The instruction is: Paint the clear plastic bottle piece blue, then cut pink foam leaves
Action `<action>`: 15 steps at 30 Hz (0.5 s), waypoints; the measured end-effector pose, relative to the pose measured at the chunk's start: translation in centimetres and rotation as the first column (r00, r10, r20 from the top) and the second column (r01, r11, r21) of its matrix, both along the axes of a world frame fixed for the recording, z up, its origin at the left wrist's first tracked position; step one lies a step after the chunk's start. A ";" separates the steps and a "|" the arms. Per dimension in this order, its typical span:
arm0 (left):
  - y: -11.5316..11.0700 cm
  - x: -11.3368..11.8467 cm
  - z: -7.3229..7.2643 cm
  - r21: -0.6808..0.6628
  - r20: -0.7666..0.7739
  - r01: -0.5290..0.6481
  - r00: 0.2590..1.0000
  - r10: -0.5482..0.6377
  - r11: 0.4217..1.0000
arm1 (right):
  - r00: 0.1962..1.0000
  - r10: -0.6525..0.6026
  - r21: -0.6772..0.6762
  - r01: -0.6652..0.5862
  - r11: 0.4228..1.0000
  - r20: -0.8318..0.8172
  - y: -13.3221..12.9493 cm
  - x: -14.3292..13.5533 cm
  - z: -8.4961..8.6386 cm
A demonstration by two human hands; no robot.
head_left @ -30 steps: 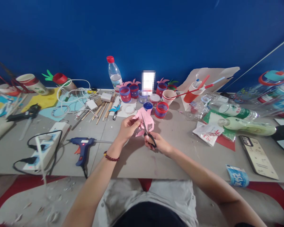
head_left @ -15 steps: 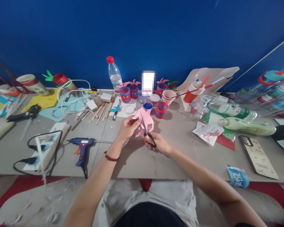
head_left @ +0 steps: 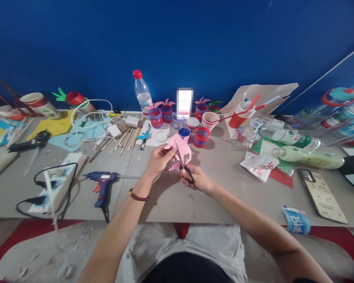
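Note:
Pinched in my left hand (head_left: 161,158) is a piece of pink paper (head_left: 183,146) with curved, partly cut strips. Black-handled scissors (head_left: 189,175) sit in my right hand (head_left: 199,179), fingers wrapped round the handles. Their blades point up and away from me and lie across the paper, close to my left fingertips. Just beyond the paper stands a small jar with blue inside (head_left: 184,132). To its right is a red and purple wrapped cup (head_left: 201,136). Behind, more wrapped cups carry pink paper leaves (head_left: 156,117).
A blue glue gun (head_left: 102,186) and a white power strip (head_left: 57,182) lie on the left. Wooden sticks (head_left: 125,139) and a red-capped bottle (head_left: 142,94) are farther back. On the right are plastic bottles (head_left: 296,137), a phone (head_left: 323,195) and a blue packet (head_left: 295,220).

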State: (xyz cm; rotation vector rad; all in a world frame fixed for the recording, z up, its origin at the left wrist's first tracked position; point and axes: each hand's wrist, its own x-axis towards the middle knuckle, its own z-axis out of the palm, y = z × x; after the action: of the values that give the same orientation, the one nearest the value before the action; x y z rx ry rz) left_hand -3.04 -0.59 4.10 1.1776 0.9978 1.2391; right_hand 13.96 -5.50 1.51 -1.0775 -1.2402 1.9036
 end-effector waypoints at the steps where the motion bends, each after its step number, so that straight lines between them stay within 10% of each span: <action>1: 0.0 0.0 -0.1 0.004 0.001 0.003 1.000 -0.003 1.000 | 1.000 0.001 0.001 -0.001 1.000 0.003 0.0 0.0 0.0; 15: 0.1 -0.2 -0.5 0.000 0.009 -0.008 1.000 0.008 1.000 | 1.000 -0.012 0.001 0.012 1.000 0.026 0.0 0.1 -0.3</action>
State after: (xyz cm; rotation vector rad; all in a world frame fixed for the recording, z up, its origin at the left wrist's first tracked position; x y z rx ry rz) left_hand -3.23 -0.52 3.64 1.1681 0.9968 1.2491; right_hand 14.05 -5.49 1.20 -1.1104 -1.2463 1.8854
